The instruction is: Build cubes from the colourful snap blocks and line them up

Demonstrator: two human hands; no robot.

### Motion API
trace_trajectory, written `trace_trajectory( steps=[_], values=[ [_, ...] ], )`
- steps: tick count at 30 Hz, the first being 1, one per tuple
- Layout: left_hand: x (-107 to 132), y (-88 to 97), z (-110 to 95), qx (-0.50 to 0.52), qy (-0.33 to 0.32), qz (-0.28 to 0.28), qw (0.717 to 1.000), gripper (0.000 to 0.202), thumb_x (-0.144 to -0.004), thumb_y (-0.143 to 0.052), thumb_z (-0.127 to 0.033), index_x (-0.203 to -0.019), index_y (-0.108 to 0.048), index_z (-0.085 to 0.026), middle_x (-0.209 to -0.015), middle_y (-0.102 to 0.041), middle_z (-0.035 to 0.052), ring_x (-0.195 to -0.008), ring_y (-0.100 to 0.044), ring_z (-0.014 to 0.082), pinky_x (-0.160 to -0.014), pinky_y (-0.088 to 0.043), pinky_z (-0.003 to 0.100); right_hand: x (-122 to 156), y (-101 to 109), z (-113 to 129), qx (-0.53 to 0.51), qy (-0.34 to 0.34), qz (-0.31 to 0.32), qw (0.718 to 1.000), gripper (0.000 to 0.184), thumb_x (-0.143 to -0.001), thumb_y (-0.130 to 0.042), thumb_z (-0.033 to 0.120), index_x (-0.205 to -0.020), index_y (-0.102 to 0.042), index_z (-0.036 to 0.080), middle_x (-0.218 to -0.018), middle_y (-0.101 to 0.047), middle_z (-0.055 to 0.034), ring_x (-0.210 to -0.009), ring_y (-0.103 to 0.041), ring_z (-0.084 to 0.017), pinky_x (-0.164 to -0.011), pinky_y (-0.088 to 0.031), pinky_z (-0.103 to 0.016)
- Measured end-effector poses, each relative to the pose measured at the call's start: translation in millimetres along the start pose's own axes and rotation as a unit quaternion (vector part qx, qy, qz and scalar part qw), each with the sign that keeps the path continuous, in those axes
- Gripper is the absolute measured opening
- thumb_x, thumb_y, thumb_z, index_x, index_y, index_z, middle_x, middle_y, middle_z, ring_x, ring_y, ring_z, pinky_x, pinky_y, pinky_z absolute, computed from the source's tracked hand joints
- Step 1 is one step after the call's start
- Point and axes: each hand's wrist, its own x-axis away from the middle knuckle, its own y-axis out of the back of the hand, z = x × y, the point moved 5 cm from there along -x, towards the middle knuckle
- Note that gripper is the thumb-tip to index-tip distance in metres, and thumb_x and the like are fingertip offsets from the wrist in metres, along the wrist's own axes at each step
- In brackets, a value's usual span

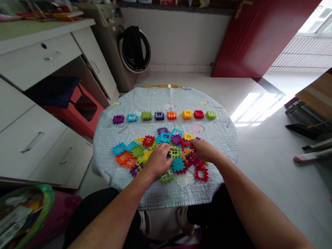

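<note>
1. The left hand (pixel 158 161) is lying palm-down on a heap of plastic lattice tiles (pixel 148 141); the right hand (pixel 203 150) is reaching in beside it, fingers curled, and I cannot tell whether either is gripping a tile.
2. The tiles are looking light and stiff, best taken by their notched edges.
3. A row of eight tiles (pixel 165 116) is sitting farther along the quilted cloth (pixel 216 134).

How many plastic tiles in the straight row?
8 plastic tiles, lined along the far side of the quilted cloth: purple, blue, green, purple, orange, yellow, red, green. None look hidden.
</note>
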Motion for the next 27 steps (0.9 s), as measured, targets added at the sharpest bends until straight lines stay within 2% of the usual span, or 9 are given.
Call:
trace_trajectory(
  steps=[2,4,8,11,13,17,21,27],
  values=[
    [-2,0.6,-3,0.093,0.023,-0.008,0.995,0.028,-0.083,-0.059,-0.027,-0.107,-0.065,-0.016,-0.116,-0.064,0.0109,-0.111,-0.057,0.0242,-0.102,-0.043,0.04,4,11,2,-0.046,0.013,-0.024,0.999,0.01,-0.072,-0.061,0.012,-0.076,-0.056,0.02,-0.073,-0.061,-0.0006,-0.067,-0.051,-0.014,-0.06,-0.033,-0.024],
    [-3,-3.1,-5,0.215,0.057,0.007,0.975,0.03,-0.086,-0.057,-0.036,-0.107,-0.065,-0.016,-0.113,-0.066,0.0104,-0.107,-0.06,0.0233,-0.098,-0.046,0.039,10,19,9,-0.096,0.05,-0.073,0.991,0.012,-0.073,-0.06,0.011,-0.071,-0.052,0.02,-0.073,-0.058,0.0002,-0.068,-0.05,-0.012,-0.062,-0.034,-0.023],
    [-3,-15.6,-8,0.456,0.117,0.063,0.88,0.041,-0.083,-0.062,-0.046,-0.112,-0.062,-0.017,-0.117,-0.067,0.0091,-0.106,-0.063,0.0216,-0.092,-0.049,0.037,23,22,35,-0.172,0.15,-0.157,0.961,0.013,-0.08,-0.055,0.011,-0.071,-0.05,0.019,-0.085,-0.054,-0.0023,-0.079,-0.051,-0.013,-0.072,-0.039,-0.024],
    [-2,-17.7,-8,0.542,0.126,0.058,0.829,0.043,-0.073,-0.075,-0.037,-0.109,-0.063,-0.016,-0.118,-0.067,0.0102,-0.106,-0.063,0.0208,-0.095,-0.047,0.036,24,13,47,-0.186,0.158,-0.168,0.955,0.015,-0.083,-0.053,0.011,-0.071,-0.049,0.02,-0.082,-0.052,-0.0014,-0.078,-0.051,-0.013,-0.071,-0.039,-0.024],
    [-2,-17.5,-7,0.55,0.123,0.043,0.825,0.041,-0.069,-0.078,-0.031,-0.104,-0.064,-0.016,-0.115,-0.068,0.0104,-0.104,-0.064,0.0205,-0.096,-0.047,0.037,20,5,49,-0.174,0.148,-0.156,0.961,0.014,-0.081,-0.053,0.008,-0.073,-0.049,0.02,-0.082,-0.052,-0.001,-0.077,-0.05,-0.013,-0.072,-0.039,-0.024],
    [-3,-17.8,-1,0.504,0.137,-0.009,0.853,0.031,-0.069,-0.074,-0.023,-0.098,-0.064,-0.016,-0.106,-0.07,0.008,-0.098,-0.065,0.0189,-0.096,-0.048,0.039,14,-10,42,-0.112,0.115,-0.107,0.981,0.017,-0.076,-0.054,0.005,-0.086,-0.054,0.019,-0.092,-0.053,-0.0035,-0.085,-0.051,-0.015,-0.079,-0.041,-0.027],
    [-4,-14.3,8,0.475,0.165,-0.054,0.863,0.027,-0.069,-0.069,-0.022,-0.095,-0.065,-0.016,-0.101,-0.069,0.0069,-0.094,-0.064,0.0181,-0.091,-0.049,0.037,23,-18,32,-0.051,0.101,-0.057,0.992,0.023,-0.077,-0.057,0.01,-0.098,-0.056,0.02,-0.102,-0.053,-0.0063,-0.093,-0.051,-0.017,-0.085,-0.042,-0.031],
    [-5,19.5,36,0.469,0.196,-0.153,0.848,0.03,-0.066,-0.069,-0.028,-0.093,-0.064,-0.016,-0.096,-0.067,0.004,-0.084,-0.061,0.0149,-0.076,-0.05,0.03,43,-26,32,0.034,0.055,-0.019,0.998,0.052,-0.065,-0.075,0.022,-0.111,-0.052,0.02,-0.11,-0.051,-0.0103,-0.106,-0.049,-0.027,-0.089,-0.042,-0.037]
  ],
)
